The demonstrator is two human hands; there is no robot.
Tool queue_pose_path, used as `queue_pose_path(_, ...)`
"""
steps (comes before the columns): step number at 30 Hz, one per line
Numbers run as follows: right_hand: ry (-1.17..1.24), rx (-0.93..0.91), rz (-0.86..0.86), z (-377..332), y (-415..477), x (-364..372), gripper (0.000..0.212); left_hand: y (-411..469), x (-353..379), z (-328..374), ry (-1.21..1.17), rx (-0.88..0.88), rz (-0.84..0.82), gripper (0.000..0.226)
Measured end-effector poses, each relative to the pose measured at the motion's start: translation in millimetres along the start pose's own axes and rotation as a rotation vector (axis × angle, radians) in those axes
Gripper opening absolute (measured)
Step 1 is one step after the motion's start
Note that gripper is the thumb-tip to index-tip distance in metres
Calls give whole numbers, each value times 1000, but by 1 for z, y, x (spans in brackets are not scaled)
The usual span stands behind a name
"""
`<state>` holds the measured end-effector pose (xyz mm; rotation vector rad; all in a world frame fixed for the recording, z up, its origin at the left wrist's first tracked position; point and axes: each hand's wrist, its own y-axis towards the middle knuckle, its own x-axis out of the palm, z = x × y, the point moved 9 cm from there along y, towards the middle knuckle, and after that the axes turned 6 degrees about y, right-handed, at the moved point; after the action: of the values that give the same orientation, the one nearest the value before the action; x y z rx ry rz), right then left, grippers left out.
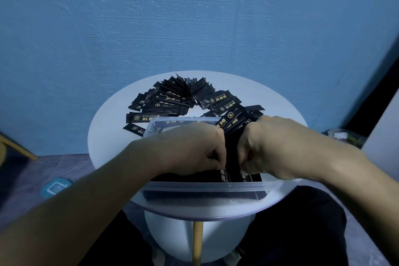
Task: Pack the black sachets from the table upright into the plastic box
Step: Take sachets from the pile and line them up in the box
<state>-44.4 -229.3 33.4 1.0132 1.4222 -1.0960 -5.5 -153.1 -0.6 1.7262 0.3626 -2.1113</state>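
The sachets (234, 127) are clamped in the grip of left hand (194, 149) and right hand (274, 144), long axis tilted away inside the box (194, 185)

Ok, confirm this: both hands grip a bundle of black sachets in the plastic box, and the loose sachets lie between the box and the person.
Not quite. The head view shows the loose sachets on the table beyond the plastic box, on its far side. The left hand and right hand do grip a bundle of sachets in the box.
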Motion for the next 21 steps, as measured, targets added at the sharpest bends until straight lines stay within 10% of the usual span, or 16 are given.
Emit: queue_pose_path(21,-192,-228,-146,-18,22,24,40,-7,20,1,191,-28,-237,27)
